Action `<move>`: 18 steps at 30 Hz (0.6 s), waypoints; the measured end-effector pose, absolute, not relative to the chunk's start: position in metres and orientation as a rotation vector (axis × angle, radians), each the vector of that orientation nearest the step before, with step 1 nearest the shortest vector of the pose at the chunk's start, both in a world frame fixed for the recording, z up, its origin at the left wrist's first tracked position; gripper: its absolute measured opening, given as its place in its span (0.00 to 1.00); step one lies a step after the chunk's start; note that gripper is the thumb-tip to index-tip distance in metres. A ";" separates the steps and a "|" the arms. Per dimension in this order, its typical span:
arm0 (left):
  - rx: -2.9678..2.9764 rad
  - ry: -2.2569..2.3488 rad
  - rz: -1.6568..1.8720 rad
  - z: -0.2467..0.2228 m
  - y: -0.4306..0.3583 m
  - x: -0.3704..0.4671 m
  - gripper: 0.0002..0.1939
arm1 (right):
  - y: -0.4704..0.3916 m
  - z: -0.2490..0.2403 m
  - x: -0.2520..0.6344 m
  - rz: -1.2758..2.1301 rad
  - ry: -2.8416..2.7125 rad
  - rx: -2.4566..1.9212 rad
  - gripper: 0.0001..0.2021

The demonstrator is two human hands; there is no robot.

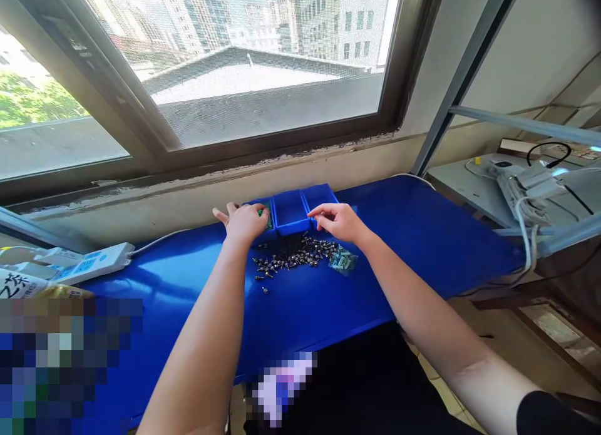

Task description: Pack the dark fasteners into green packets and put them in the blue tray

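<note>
My left hand [245, 223] is over the left one of three blue bins, which holds small green pieces [269, 217]. Its thumb and index finger bend together at those pieces while the outer fingers spread away; what they grip is hidden. By the right blue bin [322, 194], my right hand [342, 223] has thumb and index finger pinched; anything between them is too small to name. Between the hands stands the middle blue bin [290, 211]. A loose pile of small metal screw-like parts [300, 253] lies in front of the bins, beside a clear bag of pale green pieces [344, 260].
A blue-covered table [197, 310] runs under a window. On the left are a white power strip [101, 265] with a cable and a printed package [28, 285]. Metal frame posts [460, 91] rise at the right, near another table holding chargers and cables [530, 184].
</note>
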State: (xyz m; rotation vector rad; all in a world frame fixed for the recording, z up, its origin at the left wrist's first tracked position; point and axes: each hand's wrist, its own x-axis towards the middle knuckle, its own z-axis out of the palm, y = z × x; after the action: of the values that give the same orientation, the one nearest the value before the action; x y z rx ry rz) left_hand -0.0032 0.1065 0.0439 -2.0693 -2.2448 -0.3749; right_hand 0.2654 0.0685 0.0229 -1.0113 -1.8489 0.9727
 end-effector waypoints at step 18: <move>-2.092 -2.138 -0.544 0.029 0.104 -0.001 0.17 | 0.080 0.027 0.316 1.357 -2.447 -1.499 0.33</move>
State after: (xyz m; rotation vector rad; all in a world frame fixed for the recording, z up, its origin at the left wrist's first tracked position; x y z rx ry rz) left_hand -0.0014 0.1044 0.0288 -2.0917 -2.1382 -0.5440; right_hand 0.3163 0.0797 0.0273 -1.4992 -2.4470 1.3566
